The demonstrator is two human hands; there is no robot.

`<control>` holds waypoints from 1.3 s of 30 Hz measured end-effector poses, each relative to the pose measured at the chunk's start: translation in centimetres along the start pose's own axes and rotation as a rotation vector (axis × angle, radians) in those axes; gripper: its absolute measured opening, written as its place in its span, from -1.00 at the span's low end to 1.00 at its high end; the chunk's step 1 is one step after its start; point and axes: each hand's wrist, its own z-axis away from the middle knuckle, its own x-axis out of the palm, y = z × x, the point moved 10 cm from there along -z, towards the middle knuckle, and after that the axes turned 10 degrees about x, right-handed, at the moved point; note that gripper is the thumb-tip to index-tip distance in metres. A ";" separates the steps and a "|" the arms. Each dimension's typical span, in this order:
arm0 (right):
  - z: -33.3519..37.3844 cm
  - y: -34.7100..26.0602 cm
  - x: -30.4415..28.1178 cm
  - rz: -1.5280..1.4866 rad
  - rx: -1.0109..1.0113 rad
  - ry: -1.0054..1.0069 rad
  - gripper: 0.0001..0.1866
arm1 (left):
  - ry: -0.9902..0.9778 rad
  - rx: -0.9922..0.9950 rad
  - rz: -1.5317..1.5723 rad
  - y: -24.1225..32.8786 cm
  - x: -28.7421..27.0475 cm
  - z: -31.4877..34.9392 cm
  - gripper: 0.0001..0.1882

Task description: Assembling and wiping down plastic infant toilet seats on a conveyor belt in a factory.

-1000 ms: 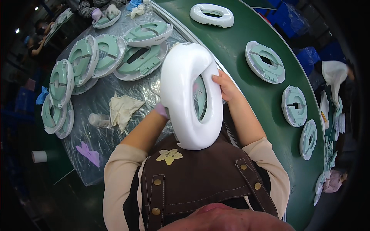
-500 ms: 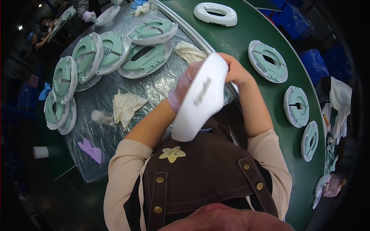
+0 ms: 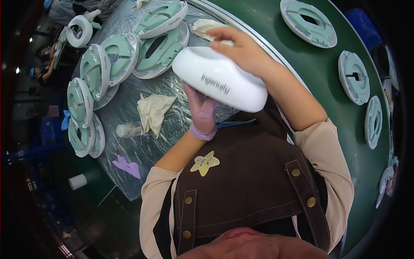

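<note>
A glossy white oval plastic housing (image 3: 224,82) is held up in front of my chest, its outer side with dark lettering facing me. My left hand (image 3: 202,108), in a thin purple glove, grips it from below; the fingertips are hidden behind it. Bare, my right hand (image 3: 239,47) is at the housing's upper edge, fingers stretched left and apart from the thumb. Just beyond those fingers lies a white cloth (image 3: 203,29) on the plastic-covered table. A small white patch shows between finger and thumb; I cannot tell what it is.
White housings with green inserts (image 3: 92,71) are stacked at left on the plastic sheet (image 3: 164,93). Nearby lie another cloth (image 3: 154,113), a clear bottle (image 3: 128,130) and a purple glove (image 3: 126,166). More housings (image 3: 354,77) line the green surface at right. A person (image 3: 82,11) works at the far left.
The housing has turned from steeply slanted to nearly level, its lettering now facing me. My right hand has moved from its right edge across its top toward the left. The view has shifted.
</note>
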 end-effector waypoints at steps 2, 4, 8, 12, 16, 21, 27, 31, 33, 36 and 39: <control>1.5 2.7 3.1 -0.341 0.270 -0.292 -0.57 | 0.130 -0.085 0.103 -1.2 -1.5 0.7 -0.31; 2.9 2.0 3.5 -0.256 0.155 -0.277 -0.56 | 0.157 -0.098 0.134 -1.0 -1.3 1.4 -0.32; 3.9 0.7 4.1 -0.162 0.087 -0.353 -0.51 | 0.194 -0.057 0.159 -1.7 -1.5 2.9 -0.29; 4.0 1.0 4.2 -0.164 0.073 -0.435 -0.46 | 0.099 -0.014 -0.001 -1.4 -1.4 3.1 -0.25; 4.2 1.3 3.8 -0.103 0.043 -0.445 -0.42 | 0.018 0.016 -0.112 -0.6 -0.4 3.2 -0.19; 5.2 3.4 3.9 0.117 0.207 -0.562 -0.27 | -0.003 0.111 -0.073 0.5 0.3 2.6 -0.19; 6.5 1.5 3.6 -0.094 0.081 -0.608 0.09 | -0.212 0.298 -0.347 4.4 2.6 0.6 -0.15; 7.0 -0.3 1.8 -0.374 0.130 -0.546 0.04 | -0.192 0.568 -0.368 6.7 2.8 0.1 -0.09; 6.6 -0.9 0.1 -0.355 0.055 -0.457 0.01 | -0.229 0.570 -0.350 5.4 2.2 0.2 -0.16; 5.9 -2.4 -2.5 -0.256 -0.017 -0.330 -0.01 | -0.272 0.389 -0.359 3.0 1.9 0.0 -0.27; 4.5 -3.6 -4.8 -0.102 -0.144 -0.215 -0.06 | -0.460 0.354 -0.653 1.3 1.9 0.3 -0.34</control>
